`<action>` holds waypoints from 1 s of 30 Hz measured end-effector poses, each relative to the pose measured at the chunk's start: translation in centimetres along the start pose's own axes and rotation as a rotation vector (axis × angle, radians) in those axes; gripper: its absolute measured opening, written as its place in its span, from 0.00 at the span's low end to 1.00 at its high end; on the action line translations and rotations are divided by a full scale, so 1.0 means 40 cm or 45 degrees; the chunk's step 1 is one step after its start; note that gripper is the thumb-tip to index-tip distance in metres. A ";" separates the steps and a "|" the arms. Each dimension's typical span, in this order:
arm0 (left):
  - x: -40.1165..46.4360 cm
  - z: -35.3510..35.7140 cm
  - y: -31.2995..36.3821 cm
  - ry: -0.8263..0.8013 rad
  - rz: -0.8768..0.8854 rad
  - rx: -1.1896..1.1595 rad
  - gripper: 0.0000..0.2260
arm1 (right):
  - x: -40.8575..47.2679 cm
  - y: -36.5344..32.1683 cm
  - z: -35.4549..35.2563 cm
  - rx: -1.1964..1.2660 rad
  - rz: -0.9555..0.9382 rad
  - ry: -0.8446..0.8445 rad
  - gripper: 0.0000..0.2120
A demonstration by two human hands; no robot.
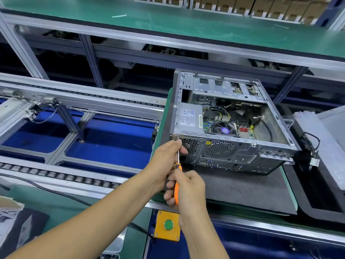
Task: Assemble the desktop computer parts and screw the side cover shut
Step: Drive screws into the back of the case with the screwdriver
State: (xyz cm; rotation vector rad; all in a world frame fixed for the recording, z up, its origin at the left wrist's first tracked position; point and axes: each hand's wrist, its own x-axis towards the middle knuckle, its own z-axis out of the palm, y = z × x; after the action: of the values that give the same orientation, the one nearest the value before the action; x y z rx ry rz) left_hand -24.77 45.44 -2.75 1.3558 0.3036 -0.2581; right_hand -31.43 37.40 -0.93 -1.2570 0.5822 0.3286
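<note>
The computer case (229, 124) lies on its side on a mat (242, 189), open side up, rear panel nearest. A push-button box (167, 225) sits near of the mat. A roller conveyor (56, 176) runs left of the case. A shelf (168, 25) spans the far side.

Computer case (229, 146) on dark mat (242, 191)
</note>
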 end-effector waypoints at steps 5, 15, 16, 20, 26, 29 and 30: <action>0.005 -0.004 0.003 -0.031 -0.037 -0.035 0.15 | 0.007 -0.020 -0.005 0.010 0.133 -0.051 0.08; 0.004 -0.009 -0.005 -0.047 0.049 0.008 0.15 | 0.011 0.002 -0.013 0.055 0.076 -0.006 0.04; 0.004 -0.006 -0.008 -0.035 0.040 -0.022 0.14 | 0.010 0.001 -0.014 -0.004 0.053 0.010 0.04; 0.011 -0.006 -0.007 0.016 0.019 -0.081 0.13 | 0.012 -0.009 -0.019 -0.054 0.136 -0.011 0.10; 0.006 -0.032 -0.009 -0.088 0.029 0.081 0.16 | 0.009 -0.009 -0.015 0.220 0.189 -0.084 0.05; 0.000 -0.032 -0.010 -0.133 0.053 0.104 0.15 | 0.007 0.000 -0.015 0.066 0.070 -0.019 0.05; -0.001 -0.030 -0.010 -0.113 0.049 0.106 0.15 | 0.006 0.000 -0.015 0.012 0.053 0.014 0.04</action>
State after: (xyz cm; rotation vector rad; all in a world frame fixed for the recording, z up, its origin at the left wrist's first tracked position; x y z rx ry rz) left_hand -25.04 46.54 -3.30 1.4262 0.1943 -0.3009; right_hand -31.39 36.81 -1.18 -1.2394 0.6193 0.3533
